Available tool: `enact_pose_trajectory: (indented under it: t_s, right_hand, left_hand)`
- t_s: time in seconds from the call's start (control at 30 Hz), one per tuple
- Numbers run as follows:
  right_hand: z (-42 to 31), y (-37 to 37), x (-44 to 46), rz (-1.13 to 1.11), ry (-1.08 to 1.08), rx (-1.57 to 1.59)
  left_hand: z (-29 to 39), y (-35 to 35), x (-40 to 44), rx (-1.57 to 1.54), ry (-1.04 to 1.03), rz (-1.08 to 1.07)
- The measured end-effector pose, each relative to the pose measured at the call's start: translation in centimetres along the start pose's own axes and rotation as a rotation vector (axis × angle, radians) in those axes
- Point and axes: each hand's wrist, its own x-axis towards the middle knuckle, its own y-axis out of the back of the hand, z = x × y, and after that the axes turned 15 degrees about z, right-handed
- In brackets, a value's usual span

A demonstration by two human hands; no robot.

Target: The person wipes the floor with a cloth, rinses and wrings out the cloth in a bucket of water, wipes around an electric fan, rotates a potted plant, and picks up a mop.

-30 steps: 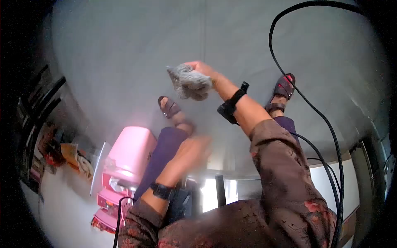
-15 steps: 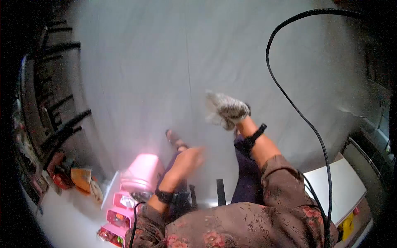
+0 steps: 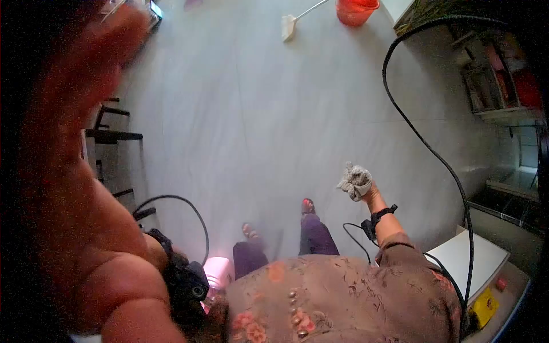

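A crumpled grey cloth is bunched in my right hand, held out over the floor to the right of my feet. My left hand is raised very close to the camera and fills the left side of the view. Its fingers are stretched toward the top left, partly lost in the dark edge, and I see nothing held in it. Black straps with small devices sit on both wrists. My sandalled feet stand on the grey floor.
A red bucket and a white brush head on a rod lie ahead. Black racks stand left, shelves right. A pink container is beside my left leg, a white box at the lower right. A black cable hangs across the right.
My left hand has come up from near my lap to close before the camera. My right hand has moved right with the cloth. The view has tilted up, showing the bucket and brush.
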Motion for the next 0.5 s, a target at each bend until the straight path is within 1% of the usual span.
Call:
enact_pose_trajectory:
  t_s: [0.03,0.1,0.13,0.17,0.2,0.23,0.27,0.3,0.37,0.4,0.5]
  right_hand:
    - [-0.3,0.0,-1.5,0.002,0.015,0.004]
    - [-1.2,0.9,-1.6,0.045,0.055,0.057]
    - [-1.5,1.6,-1.7,0.131,0.216,-0.259]
    - [-1.6,2.1,-2.9,0.151,0.219,-0.268]
    - [2.4,-1.6,-2.0,0.075,0.109,-0.127]
    - [2.0,-2.1,-2.0,0.013,0.048,-0.017]
    - [1.9,-2.7,-2.2,-0.117,0.036,-0.013]
    - [2.1,-3.3,-2.2,-0.111,0.052,-0.024]
    - [2.6,-4.7,-2.8,0.358,0.229,-0.020]
    - [1.8,-4.8,-3.0,0.334,0.230,-0.042]
    - [0.2,-4.4,-4.5,0.188,0.127,-0.012]
  left_hand:
    - [0.0,1.4,1.1,-0.069,-0.076,0.055]
    - [0.0,2.4,1.8,-0.155,-0.169,0.105]
    - [0.3,2.9,1.7,-0.185,-0.211,0.116]
    - [-0.4,3.4,1.7,-0.219,-0.238,0.147]
    - [-2.9,4.7,1.8,-0.257,-0.264,0.134]
    - [-3.9,5.5,1.7,-0.289,-0.281,0.161]
    - [-5.1,6.2,1.7,-0.318,-0.293,0.176]
    - [-6.5,6.6,1.6,-0.341,-0.305,0.192]
    - [-9.2,6.7,1.3,-0.395,-0.336,0.245]
    - [-10.7,6.6,1.4,-0.418,-0.355,0.264]
    - [-15.2,4.0,3.0,-0.465,-0.412,0.318]
